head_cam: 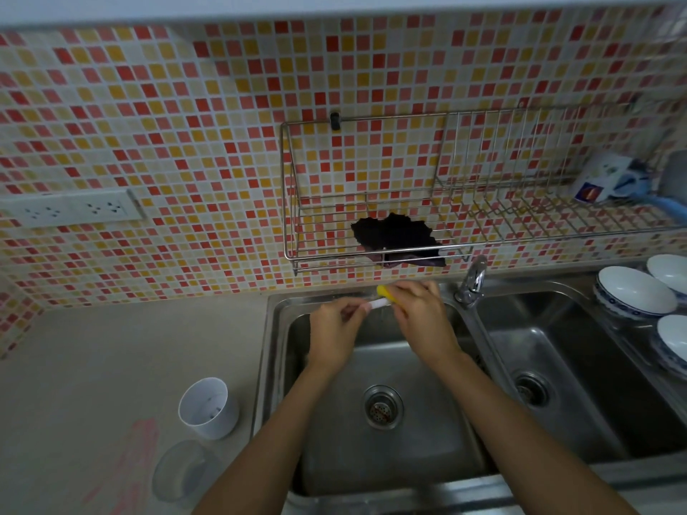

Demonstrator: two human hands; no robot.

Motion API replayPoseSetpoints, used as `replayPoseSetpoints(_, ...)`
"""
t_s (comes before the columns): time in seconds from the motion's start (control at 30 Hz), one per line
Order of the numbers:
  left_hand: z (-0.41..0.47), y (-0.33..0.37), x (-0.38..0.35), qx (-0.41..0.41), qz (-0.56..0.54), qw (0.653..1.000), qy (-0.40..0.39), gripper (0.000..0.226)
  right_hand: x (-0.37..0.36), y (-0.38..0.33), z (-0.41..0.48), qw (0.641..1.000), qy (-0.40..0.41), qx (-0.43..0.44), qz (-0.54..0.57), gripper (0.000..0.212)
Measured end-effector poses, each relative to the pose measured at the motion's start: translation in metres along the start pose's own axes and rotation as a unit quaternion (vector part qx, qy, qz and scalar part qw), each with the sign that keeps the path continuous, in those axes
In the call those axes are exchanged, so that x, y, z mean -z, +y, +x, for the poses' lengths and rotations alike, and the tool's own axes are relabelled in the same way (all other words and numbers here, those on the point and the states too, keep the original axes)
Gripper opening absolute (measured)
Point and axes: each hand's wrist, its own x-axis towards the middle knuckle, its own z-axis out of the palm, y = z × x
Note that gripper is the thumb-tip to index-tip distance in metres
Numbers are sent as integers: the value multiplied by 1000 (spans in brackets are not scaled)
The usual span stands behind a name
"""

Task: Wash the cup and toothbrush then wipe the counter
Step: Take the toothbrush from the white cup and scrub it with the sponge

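Over the far side of the left sink basin, my left hand holds a white toothbrush by its handle. My right hand is closed on a yellow sponge that presses against the brush's head end. A white cup stands upright on the grey counter, left of the sink. A clear glass cup stands just in front of it. Pink smears mark the counter beside the cups.
The faucet rises between the two basins. Several white bowls lie at the right edge. A wire wall rack holds a dark cloth and a packet. A power socket is on the tiled wall.
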Motion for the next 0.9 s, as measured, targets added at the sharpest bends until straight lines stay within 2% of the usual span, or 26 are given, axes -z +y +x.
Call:
replayPoseSetpoints(0.1,0,-1,-8,88,-71,993,21,10,-3,-10,-10,998,7,-58,3,42)
replayPoseSetpoints(0.2,0,-3,-15,150,-115,982,24,23,-7,-29,-24,999,-36,-36,8,48)
replayPoseSetpoints(0.27,-2,2,-17,181,-151,972,18,24,-6,-25,-26,999,-32,-28,10,49)
replayPoseSetpoints(0.4,-4,8,-17,208,-199,957,30,18,-1,-5,-24,996,0,-92,6,49)
replayPoseSetpoints(0.5,-2,10,-17,217,-214,952,13,18,-1,-11,-26,999,7,-19,-36,47)
replayPoseSetpoints(0.6,-4,11,-16,184,-203,961,-26,16,4,-4,-17,998,9,32,-60,37)
replayPoseSetpoints(0.7,-6,10,-11,49,-89,993,-54,10,8,4,-11,996,-5,61,-72,34)
replayPoseSetpoints(0.77,-6,8,-9,-26,-23,997,-65,17,10,5,-10,995,-23,79,-65,31)
replayPoseSetpoints(0.83,-4,8,-9,-57,22,996,-65,17,11,8,-10,995,-38,81,-51,31)
replayPoseSetpoints(0.9,-3,8,-10,-36,27,998,-46,13,11,12,-11,998,-30,45,-30,34)
